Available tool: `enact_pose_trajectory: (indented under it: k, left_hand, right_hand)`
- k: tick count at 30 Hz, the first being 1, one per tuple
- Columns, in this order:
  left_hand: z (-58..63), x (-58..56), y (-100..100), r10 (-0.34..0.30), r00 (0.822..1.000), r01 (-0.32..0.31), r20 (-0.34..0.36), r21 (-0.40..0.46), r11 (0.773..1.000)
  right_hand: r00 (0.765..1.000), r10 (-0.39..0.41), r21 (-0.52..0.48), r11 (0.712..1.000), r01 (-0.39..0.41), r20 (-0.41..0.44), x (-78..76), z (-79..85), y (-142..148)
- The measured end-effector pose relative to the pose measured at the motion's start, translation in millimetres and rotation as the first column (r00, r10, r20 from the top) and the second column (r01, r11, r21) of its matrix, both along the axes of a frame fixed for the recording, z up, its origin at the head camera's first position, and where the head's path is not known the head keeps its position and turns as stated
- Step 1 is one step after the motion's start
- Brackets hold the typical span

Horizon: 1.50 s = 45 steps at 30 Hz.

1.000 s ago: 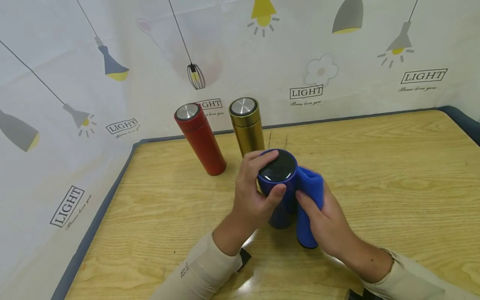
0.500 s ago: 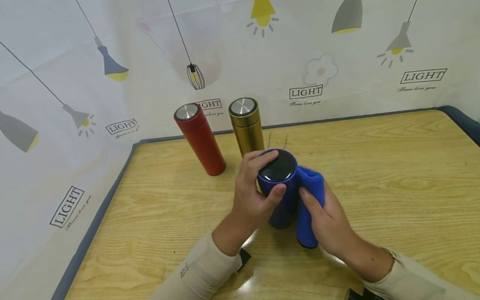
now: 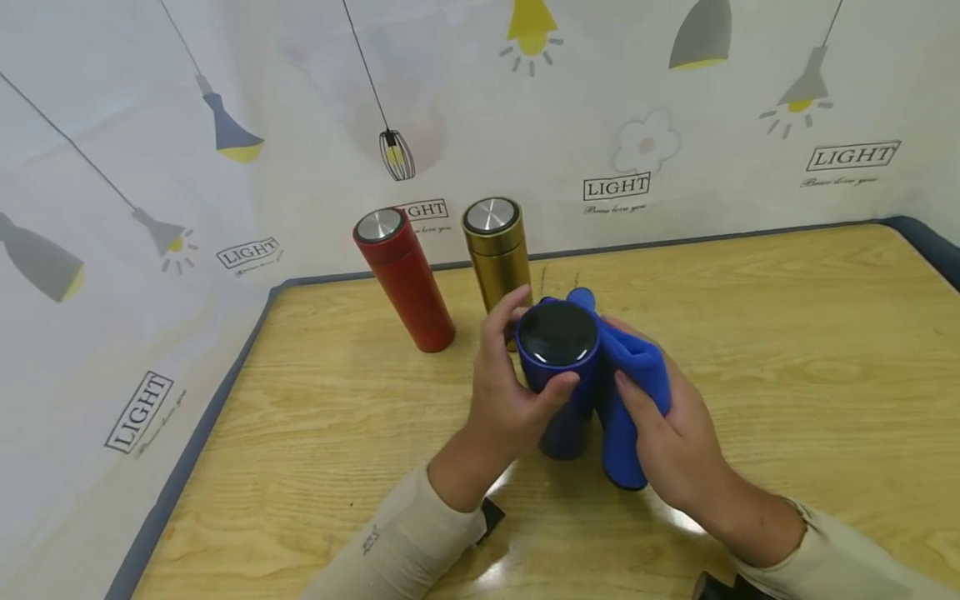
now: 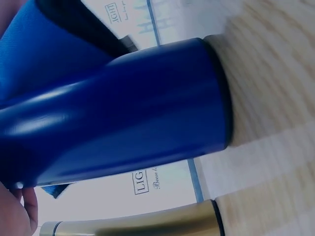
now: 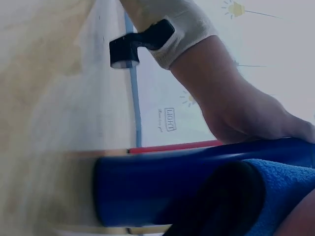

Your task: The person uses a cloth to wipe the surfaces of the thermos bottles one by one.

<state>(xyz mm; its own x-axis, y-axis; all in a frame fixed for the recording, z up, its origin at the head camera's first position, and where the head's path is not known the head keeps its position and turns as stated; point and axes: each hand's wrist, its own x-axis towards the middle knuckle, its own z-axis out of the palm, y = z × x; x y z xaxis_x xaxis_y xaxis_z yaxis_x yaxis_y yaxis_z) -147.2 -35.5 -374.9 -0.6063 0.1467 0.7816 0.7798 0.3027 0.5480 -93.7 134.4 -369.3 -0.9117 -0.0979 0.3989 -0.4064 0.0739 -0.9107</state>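
A blue thermos bottle (image 3: 558, 337) with a glossy black top stands upright on the wooden table. Around its upper part my left hand (image 3: 506, 404) grips, thumb on the near side and fingers round the far left. My right hand (image 3: 678, 446) holds a folded blue cloth (image 3: 624, 442) against the bottle's right side, thumb on the near face of the cloth. A corner of the cloth pokes out behind the top. In the left wrist view the bottle (image 4: 123, 108) has a dark base ring at the table. The right wrist view shows the cloth's dark edging (image 5: 231, 196) overlapping the bottle.
A red thermos bottle (image 3: 408, 287) and a gold thermos bottle (image 3: 498, 258), both with silver lids, stand behind to the left. The gold one is close behind my left hand. A lamp-printed backdrop (image 3: 480, 108) rises past the table's back and left edges.
My left forefinger has come off the black top to the bottle's far side. My right hand and the cloth have shifted slightly right, and a cloth corner now shows behind the top.
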Motion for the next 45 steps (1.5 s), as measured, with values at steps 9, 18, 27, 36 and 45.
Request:
enact_pose_trajectory:
  k: [9,18,27,36,45]
  left_hand:
    - [-3.1,0.7,2.5,0.016,1.0,-0.017,0.015,0.045,0.999]
    - [-4.2,-0.5,4.1,0.084,0.995,-0.082,-0.058,0.044,0.996]
    - [-5.8,-0.9,2.6,0.091,0.992,-0.088,-0.082,0.032,0.996]
    - [-5.6,-1.1,2.5,0.099,0.992,-0.097,-0.074,0.033,0.995]
    - [-6.3,-2.3,2.3,0.094,0.992,-0.09,-0.085,0.053,0.995]
  right_hand:
    - [0.948,-0.157,-0.042,0.988,0.152,-0.277,-10.1,28.2,-8.8]
    - [0.827,-0.048,0.105,0.986,0.128,-0.56,-22.7,44.0,-18.0]
    - [0.733,0.049,0.362,0.891,0.276,-0.679,-21.4,43.7,-10.0]
    - [0.691,0.06,0.357,0.886,0.296,-0.72,-17.9,50.4,-7.3]
    - [0.699,0.109,0.399,0.877,0.266,-0.707,-16.9,48.8,-8.4]
